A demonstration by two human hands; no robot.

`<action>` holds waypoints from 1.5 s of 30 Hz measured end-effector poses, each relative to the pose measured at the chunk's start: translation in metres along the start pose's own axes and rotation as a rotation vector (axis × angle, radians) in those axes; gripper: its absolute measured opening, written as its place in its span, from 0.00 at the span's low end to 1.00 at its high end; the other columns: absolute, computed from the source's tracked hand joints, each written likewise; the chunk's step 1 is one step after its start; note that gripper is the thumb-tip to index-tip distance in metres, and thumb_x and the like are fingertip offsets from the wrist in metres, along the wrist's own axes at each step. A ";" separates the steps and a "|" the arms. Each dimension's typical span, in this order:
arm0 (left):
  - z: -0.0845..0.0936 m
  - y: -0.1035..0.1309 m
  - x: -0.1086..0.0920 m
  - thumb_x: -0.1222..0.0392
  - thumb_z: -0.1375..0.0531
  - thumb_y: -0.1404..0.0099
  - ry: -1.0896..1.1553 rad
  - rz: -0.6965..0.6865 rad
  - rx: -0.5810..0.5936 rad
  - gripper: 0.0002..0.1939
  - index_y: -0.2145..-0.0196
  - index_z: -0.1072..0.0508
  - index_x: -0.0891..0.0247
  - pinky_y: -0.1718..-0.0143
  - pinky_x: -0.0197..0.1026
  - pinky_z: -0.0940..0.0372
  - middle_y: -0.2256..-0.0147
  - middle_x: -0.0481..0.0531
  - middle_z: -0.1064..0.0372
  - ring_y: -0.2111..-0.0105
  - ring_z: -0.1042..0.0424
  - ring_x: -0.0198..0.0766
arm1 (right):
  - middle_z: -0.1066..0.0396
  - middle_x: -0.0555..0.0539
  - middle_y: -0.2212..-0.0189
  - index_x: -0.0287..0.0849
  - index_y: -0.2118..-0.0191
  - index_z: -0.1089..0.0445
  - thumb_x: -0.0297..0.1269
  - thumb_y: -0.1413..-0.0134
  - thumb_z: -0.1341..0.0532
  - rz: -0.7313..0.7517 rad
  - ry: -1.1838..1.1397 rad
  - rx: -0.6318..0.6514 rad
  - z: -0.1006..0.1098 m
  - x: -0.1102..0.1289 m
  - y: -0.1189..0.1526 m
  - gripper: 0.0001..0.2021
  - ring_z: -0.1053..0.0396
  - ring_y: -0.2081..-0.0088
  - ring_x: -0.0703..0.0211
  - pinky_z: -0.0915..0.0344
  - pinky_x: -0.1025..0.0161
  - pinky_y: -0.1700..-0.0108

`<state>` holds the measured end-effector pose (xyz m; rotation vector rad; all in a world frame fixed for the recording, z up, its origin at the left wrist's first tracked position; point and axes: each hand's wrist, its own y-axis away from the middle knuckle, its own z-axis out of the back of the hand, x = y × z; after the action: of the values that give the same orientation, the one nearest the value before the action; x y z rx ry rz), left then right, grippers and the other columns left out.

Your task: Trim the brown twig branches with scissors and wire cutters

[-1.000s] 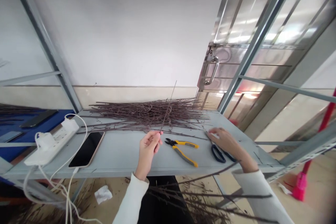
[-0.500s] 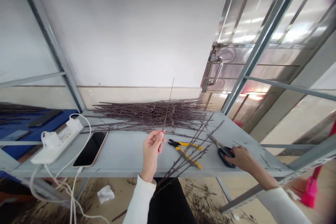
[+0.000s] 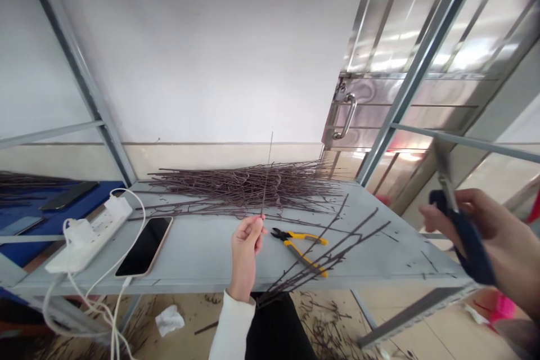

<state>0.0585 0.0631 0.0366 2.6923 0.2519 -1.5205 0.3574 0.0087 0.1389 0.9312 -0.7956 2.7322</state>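
Note:
A thin straight twig (image 3: 267, 180) rises upright from my left hand (image 3: 247, 244), pinched between thumb and fingertips above the shelf. My right hand (image 3: 493, 230) is raised past the shelf's right end, gripping dark-handled scissors (image 3: 458, 216) that are blurred by motion, blades pointing up. Yellow-handled diagonal pliers (image 3: 301, 244) lie with their handles apart, right of my left hand. Several branching twigs (image 3: 320, 261) reach from my lap across the pliers. Behind them, along the wall, lies a large heap of brown twigs (image 3: 236, 185).
On the left of the grey shelf (image 3: 189, 253) are a phone (image 3: 144, 247) on a charging cable and a white power strip (image 3: 90, 236). Metal posts (image 3: 417, 73) frame both sides. Twig scraps (image 3: 329, 326) and a crumpled tissue (image 3: 169, 320) lie on the floor.
My right hand has lifted the scissors off the shelf and moved up and right. The branching twigs on my lap have swung to the right. My left hand still holds its twig.

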 end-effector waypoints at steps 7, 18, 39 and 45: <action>0.011 -0.002 0.002 0.50 0.30 0.52 0.027 0.029 -0.025 0.19 0.69 0.25 0.66 0.84 0.30 0.57 0.81 0.45 0.37 0.83 0.47 0.25 | 0.30 0.46 0.70 0.51 0.64 0.40 0.61 0.62 0.38 0.327 -0.036 0.233 -0.021 0.074 0.031 0.24 0.32 0.71 0.51 0.36 0.58 0.71; 0.012 0.004 0.004 0.50 0.31 0.50 0.037 0.000 -0.056 0.18 0.67 0.24 0.65 0.83 0.29 0.55 0.79 0.46 0.34 0.81 0.45 0.25 | 0.31 0.49 0.73 0.52 0.65 0.40 0.54 0.56 0.40 0.321 -0.051 0.548 -0.024 0.074 0.048 0.16 0.33 0.73 0.53 0.33 0.58 0.73; -0.005 0.033 -0.018 0.45 0.31 0.52 0.043 0.097 -0.045 0.21 0.68 0.25 0.66 0.84 0.29 0.60 0.84 0.42 0.42 0.85 0.52 0.22 | 0.40 0.53 0.75 0.45 0.69 0.46 0.61 0.44 0.50 0.094 -0.437 1.209 -0.076 0.099 0.011 0.22 0.38 0.72 0.63 0.38 0.63 0.67; -0.005 0.037 -0.020 0.44 0.32 0.52 0.028 0.103 -0.028 0.22 0.68 0.24 0.66 0.84 0.30 0.61 0.84 0.42 0.43 0.85 0.53 0.23 | 0.46 0.56 0.76 0.46 0.68 0.48 0.55 0.42 0.47 0.207 -0.287 1.187 -0.076 0.098 0.007 0.18 0.42 0.73 0.64 0.41 0.65 0.71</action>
<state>0.0590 0.0248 0.0546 2.6609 0.1319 -1.4417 0.2374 0.0399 0.1445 1.4540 0.9335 3.1805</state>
